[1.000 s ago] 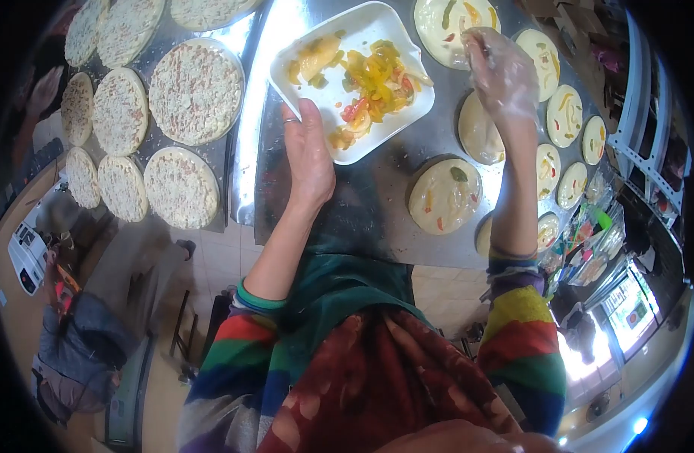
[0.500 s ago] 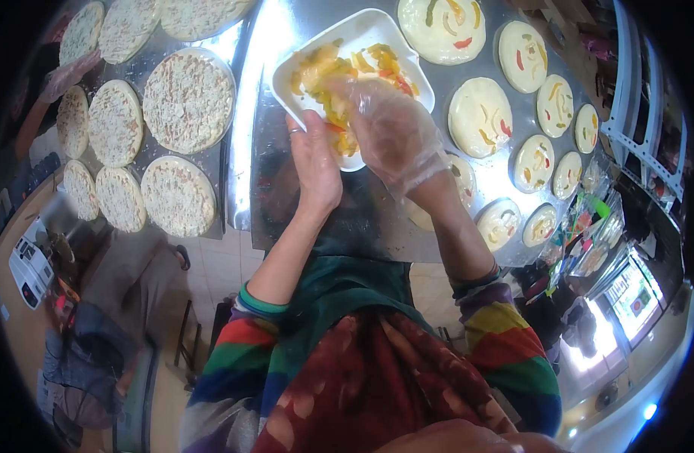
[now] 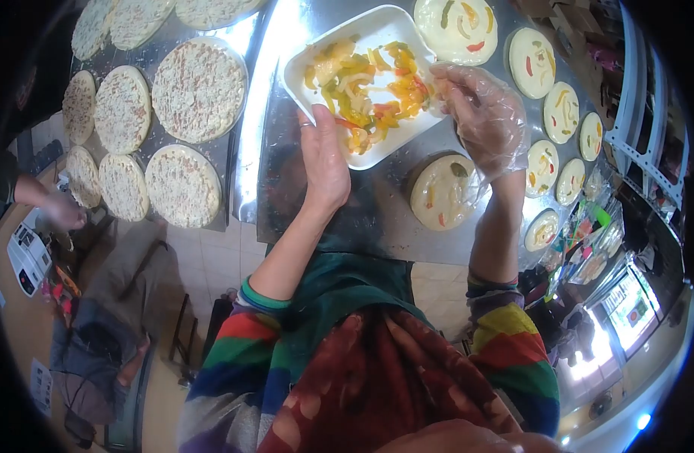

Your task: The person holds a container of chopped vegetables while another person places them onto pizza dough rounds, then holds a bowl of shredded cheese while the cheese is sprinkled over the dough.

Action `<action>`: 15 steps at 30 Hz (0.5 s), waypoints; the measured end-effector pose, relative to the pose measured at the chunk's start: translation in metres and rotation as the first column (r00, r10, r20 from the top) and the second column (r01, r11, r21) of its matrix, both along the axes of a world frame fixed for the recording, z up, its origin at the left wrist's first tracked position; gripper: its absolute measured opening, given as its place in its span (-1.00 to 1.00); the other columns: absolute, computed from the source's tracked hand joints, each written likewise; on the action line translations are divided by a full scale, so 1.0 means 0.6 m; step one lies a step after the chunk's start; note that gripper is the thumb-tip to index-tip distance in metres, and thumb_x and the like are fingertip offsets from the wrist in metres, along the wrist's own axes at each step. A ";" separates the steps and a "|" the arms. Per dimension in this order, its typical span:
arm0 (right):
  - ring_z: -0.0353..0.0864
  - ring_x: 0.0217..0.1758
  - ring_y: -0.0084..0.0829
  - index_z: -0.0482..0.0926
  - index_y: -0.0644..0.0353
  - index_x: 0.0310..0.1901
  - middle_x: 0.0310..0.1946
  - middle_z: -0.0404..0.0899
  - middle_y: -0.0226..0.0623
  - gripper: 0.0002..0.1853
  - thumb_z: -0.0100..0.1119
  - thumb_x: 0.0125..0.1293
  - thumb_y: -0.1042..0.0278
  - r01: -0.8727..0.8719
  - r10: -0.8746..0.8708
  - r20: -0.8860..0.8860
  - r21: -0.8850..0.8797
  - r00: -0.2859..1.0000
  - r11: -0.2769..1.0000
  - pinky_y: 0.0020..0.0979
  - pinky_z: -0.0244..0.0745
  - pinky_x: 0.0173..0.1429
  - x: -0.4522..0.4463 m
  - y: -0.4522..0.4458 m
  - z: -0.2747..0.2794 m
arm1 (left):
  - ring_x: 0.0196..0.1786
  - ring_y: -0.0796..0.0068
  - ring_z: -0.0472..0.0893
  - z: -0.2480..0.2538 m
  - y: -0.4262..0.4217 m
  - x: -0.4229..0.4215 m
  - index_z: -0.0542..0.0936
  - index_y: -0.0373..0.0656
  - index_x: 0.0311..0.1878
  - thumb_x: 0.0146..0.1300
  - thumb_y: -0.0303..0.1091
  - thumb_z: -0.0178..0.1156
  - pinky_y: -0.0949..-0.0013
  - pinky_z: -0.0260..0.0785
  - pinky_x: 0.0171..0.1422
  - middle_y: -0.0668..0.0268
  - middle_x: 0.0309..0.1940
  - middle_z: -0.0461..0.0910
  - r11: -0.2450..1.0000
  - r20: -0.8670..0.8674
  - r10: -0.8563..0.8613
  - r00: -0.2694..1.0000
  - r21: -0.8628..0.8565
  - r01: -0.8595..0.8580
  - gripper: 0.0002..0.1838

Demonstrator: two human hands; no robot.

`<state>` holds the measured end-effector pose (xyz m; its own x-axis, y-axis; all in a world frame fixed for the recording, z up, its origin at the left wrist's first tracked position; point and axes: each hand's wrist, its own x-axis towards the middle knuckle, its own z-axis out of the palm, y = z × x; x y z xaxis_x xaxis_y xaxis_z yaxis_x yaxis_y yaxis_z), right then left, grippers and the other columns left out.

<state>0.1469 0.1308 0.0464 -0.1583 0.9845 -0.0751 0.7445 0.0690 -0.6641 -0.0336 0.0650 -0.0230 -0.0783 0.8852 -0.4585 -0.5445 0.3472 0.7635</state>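
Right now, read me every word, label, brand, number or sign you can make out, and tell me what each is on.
None can be read.
Bright panel, far right: marks show, too blurred to read.
White device, far left: dark marks, too small to read.
White sheet, lower left: faint marks, too small to read.
Tray: no lettering shows.
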 end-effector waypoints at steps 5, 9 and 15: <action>0.66 -0.25 -0.27 0.64 0.23 -0.12 -0.21 0.65 -0.15 -0.82 0.15 0.26 0.45 -0.196 0.159 0.195 0.184 0.968 0.963 -0.35 0.54 -0.12 -0.012 -0.002 -0.024 | 0.18 0.47 0.43 -0.004 -0.003 0.001 0.06 -0.23 0.34 0.48 0.08 -0.24 0.41 0.34 0.25 0.16 0.13 0.37 1.000 0.021 0.015 1.000 0.021 -0.015 -0.39; 0.61 -0.19 -0.10 0.59 0.25 -0.14 -0.23 0.62 -0.11 -0.82 0.15 0.26 0.40 -0.281 0.196 0.283 0.300 0.939 0.912 -0.23 0.50 -0.08 -0.027 -0.004 -0.074 | 0.17 0.49 0.42 -0.002 -0.008 0.003 0.06 -0.24 0.34 0.49 0.01 -0.21 0.42 0.33 0.23 0.16 0.14 0.36 0.999 0.003 0.008 1.000 0.051 -0.008 -0.42; 0.54 -0.08 -0.06 0.49 0.21 -0.07 -0.23 0.55 -0.05 -0.77 0.03 0.34 0.27 -0.199 0.153 0.237 0.185 0.959 0.962 -0.16 0.46 -0.03 -0.055 -0.019 -0.135 | 0.11 0.53 0.44 -0.008 -0.020 0.002 0.08 -0.23 0.33 0.51 -0.08 -0.18 0.45 0.34 0.19 0.17 0.11 0.38 0.999 -0.093 0.001 0.996 0.032 0.002 -0.48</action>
